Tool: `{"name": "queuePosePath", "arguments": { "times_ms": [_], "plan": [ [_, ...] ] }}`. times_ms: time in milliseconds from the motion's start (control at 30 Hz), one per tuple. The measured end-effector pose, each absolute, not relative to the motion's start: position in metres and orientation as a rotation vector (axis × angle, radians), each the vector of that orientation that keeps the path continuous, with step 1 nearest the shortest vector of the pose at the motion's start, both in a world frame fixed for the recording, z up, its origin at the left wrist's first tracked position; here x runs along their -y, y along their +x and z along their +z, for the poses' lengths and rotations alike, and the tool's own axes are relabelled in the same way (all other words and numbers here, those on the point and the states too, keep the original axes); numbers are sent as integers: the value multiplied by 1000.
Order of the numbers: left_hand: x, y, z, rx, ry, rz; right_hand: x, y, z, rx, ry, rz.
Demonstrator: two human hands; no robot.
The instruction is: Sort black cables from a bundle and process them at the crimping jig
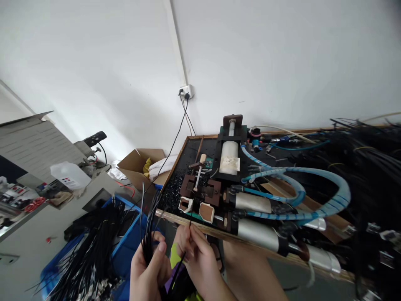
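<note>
At the near edge of the bench (191,151), a single black wire (177,271) is pointing toward two pale-edged blocks (206,212). The right hand (202,259) is pinching it, fingertips pressed together. Just beside, the left hand (147,269) is clasping a bundle of wires (149,236), fingers curled around it. Farther left, a blue bin (125,236) is holding more wires; blue hoses (341,188) are looping across the bench.

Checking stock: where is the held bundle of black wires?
Low, left of centre in the head view, the bundle is in the left hand, beside the blue bin.
</note>
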State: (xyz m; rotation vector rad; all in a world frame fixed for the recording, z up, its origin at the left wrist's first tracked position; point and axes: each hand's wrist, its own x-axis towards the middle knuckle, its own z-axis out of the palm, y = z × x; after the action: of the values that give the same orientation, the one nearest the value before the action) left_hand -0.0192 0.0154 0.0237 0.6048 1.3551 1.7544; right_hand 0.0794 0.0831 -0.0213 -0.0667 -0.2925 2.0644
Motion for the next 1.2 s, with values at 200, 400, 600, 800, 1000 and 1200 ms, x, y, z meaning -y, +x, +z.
{"name": "queuePosePath", "arguments": {
  "times_ms": [200, 400, 600, 800, 1000, 1200],
  "plan": [
    [-22, -25, 13, -1319, 652, 1781, -91, 81, -30, 275, 27, 2064],
    [-25, -14, 22, -1188, 546, 1814, -94, 85, -28, 281, 50, 2088],
    [-27, -9, 28, -996, 403, 1770, -94, 90, -21, 269, 51, 2103],
    [-23, -14, 17, -1057, 438, 1801, -95, 87, -25, 364, -144, 2049],
    [-15, -18, 13, -1045, 463, 1771, -98, 86, -38, 796, -479, 1841],
    [-8, -20, 14, -1016, 505, 1763, -100, 81, -47, 1108, -567, 1746]
  ]
}}
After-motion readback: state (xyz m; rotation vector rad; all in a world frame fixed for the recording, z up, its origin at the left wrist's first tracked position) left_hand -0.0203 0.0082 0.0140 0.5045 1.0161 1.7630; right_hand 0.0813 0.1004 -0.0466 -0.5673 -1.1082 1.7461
